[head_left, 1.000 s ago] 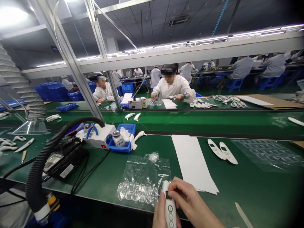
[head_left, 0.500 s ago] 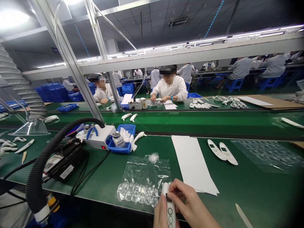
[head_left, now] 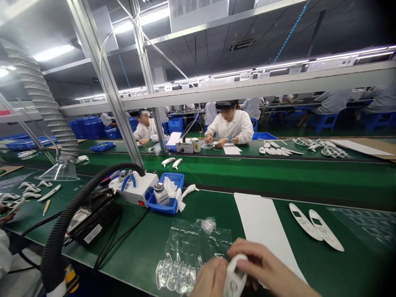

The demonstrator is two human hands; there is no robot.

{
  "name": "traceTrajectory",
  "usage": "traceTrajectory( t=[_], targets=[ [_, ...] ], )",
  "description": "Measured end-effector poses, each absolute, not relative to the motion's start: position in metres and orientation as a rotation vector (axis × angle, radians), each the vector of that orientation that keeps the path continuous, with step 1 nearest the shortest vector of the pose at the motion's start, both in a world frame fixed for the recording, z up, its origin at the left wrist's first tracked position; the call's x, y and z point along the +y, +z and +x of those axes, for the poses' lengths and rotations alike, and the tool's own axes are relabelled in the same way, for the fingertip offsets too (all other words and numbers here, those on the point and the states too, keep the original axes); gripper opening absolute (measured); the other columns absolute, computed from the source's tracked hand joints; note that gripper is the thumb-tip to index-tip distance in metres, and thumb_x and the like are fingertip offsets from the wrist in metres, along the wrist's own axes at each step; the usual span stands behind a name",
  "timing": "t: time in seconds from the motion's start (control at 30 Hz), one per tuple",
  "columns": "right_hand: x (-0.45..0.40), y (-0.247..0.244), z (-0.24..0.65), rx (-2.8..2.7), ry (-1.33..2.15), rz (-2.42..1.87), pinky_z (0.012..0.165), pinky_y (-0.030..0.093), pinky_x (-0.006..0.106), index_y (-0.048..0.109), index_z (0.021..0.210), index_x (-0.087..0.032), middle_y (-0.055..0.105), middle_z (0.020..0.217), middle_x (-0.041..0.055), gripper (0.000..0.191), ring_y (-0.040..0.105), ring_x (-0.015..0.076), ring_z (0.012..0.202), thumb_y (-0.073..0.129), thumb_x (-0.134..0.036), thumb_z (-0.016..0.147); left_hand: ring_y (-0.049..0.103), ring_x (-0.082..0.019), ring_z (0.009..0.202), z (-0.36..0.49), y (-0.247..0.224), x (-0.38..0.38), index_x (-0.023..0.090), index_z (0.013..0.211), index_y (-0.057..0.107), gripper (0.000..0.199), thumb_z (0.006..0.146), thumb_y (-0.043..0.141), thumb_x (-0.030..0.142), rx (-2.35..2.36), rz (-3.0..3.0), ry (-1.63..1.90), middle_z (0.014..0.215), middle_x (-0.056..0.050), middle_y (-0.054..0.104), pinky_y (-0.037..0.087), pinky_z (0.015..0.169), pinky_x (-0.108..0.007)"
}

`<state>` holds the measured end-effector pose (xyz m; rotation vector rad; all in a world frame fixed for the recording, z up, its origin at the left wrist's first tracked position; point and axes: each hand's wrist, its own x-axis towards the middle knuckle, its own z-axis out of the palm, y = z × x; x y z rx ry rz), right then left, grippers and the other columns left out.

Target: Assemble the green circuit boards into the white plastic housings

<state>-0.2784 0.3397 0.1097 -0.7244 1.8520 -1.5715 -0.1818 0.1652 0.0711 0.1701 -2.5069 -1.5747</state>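
Note:
A white plastic housing with a small dark window and round button openings is held low in the view. My left hand grips its left side, fingers closed. Around its upper right side are the bent fingers and thumb of my right hand, the thumb by the window. Just left of the hands lies a clear plastic bag with rows of clear pieces. White paper sheets lie behind my right hand. Two white shells rest farther right, slightly overlapping.
A blue tray holds a bottle and tissues. Beside it stand a white box with pliers on top and a black hose. White housings lie on the green belt. Two people in white work across it; another person's hand shows at far left.
The view has shifted, so the bench items appear lower. The housing in my hands has turned and tilted to the right. Another person's hand has come into view at the left edge.

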Motion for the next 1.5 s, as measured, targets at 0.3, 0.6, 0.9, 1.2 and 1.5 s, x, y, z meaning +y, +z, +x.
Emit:
traceTrajectory(
  t=[0.3,0.6,0.9,1.2,1.5],
  targets=[
    [0.405,0.09,-0.513,2.533,-1.937,0.211,0.064,0.053,0.027,0.053,0.115,-0.012,0.061,0.095,0.0057,0.025,0.062,0.0128,0.073,0.053,-0.022,0.092,0.02,-0.033,0.14,-0.363,0.093,0.073,-0.002,0.126,0.047,0.045,0.082,0.05,0.0,-2.823,0.124,-0.576,0.144,-0.026,0.034,0.023,0.113,-0.047],
    [0.36,0.066,-0.509,2.616,-1.696,-0.126,0.079,0.052,0.034,0.063,0.095,-0.013,0.064,0.099,0.0038,0.01,0.062,0.0149,0.087,0.06,-0.02,0.089,0.059,-0.02,0.101,-0.372,0.062,0.073,0.012,0.109,0.057,0.02,0.089,0.053,0.013,-2.829,0.24,-0.602,0.115,-0.008,0.059,0.05,0.087,-0.041],
    [0.249,0.058,-0.429,2.177,-1.656,-0.531,0.054,0.051,0.023,0.061,0.093,-0.012,0.061,0.072,-0.0024,0.017,0.059,0.0083,0.058,0.056,-0.028,0.092,0.057,-0.019,0.095,-0.349,0.058,0.084,0.013,0.094,0.055,0.011,0.09,0.045,0.012,-2.731,-0.018,-0.844,0.1,-0.006,0.058,0.047,0.085,-0.036],
    [0.241,0.083,-0.394,2.125,-1.858,-0.668,0.057,0.052,0.025,0.056,0.095,-0.013,0.058,0.082,-0.0006,0.017,0.058,0.0092,0.063,0.058,-0.029,0.089,0.052,-0.024,0.118,-0.301,0.077,0.103,0.02,0.089,0.052,0.008,0.083,0.057,0.018,-2.483,-0.236,-1.179,0.133,-0.01,0.045,0.042,0.098,-0.036],
    [0.243,0.118,-0.34,2.57,-1.648,-1.111,0.066,0.042,0.024,0.057,0.077,-0.018,0.052,0.084,-0.001,0.011,0.05,0.0107,0.071,0.056,-0.007,0.08,0.049,-0.029,0.125,-0.275,0.072,0.114,0.016,0.121,0.044,0.052,0.079,0.062,0.04,-2.11,0.198,-1.932,0.132,-0.017,0.052,0.046,0.1,-0.041]
  ],
)
